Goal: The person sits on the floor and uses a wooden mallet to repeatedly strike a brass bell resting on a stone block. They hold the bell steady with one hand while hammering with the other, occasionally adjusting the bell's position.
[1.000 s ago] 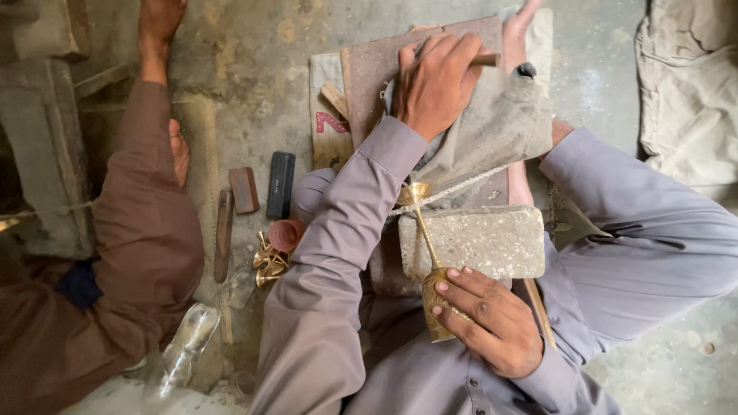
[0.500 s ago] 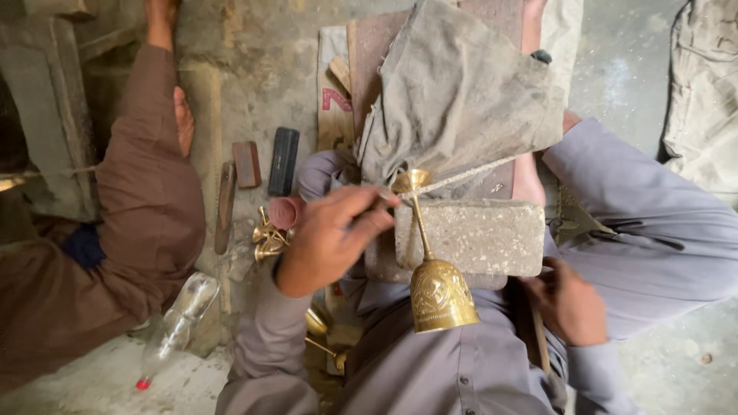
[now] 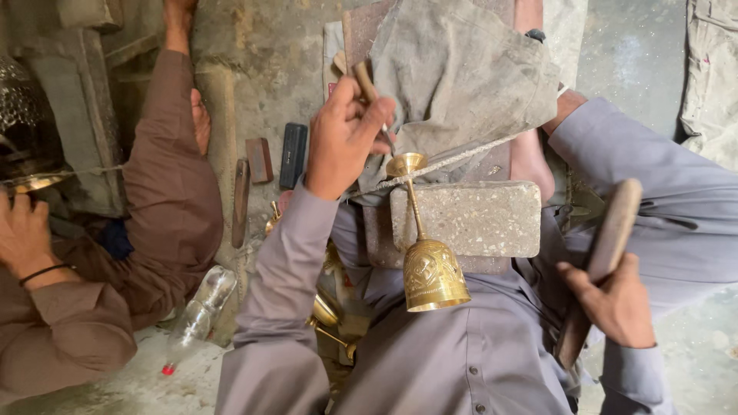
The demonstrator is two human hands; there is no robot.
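A brass goblet (image 3: 430, 273) lies on its side across a speckled stone block (image 3: 477, 219) on my lap. A rope (image 3: 461, 161) runs over its stem just below the foot. My left hand (image 3: 342, 142) grips a small tool with a wooden handle (image 3: 365, 81), its tip pointing down beside the goblet's foot. My right hand (image 3: 615, 303) is out to the right and holds a flat wooden stick (image 3: 607, 246) upright, clear of the goblet. A dusty grey cloth (image 3: 461, 77) covers the board behind the block.
On the left a co-worker in brown sleeves sits close, one hand (image 3: 27, 230) on a brass piece. A black bar (image 3: 293, 155), a brown block (image 3: 260, 160), a clear plastic bottle (image 3: 201, 307) and loose brass parts (image 3: 327, 311) lie between us.
My right hand let go of the goblet's cup and now holds the wooden stick at the right. My left hand came down off the cloth and now holds the tool by the goblet's foot.
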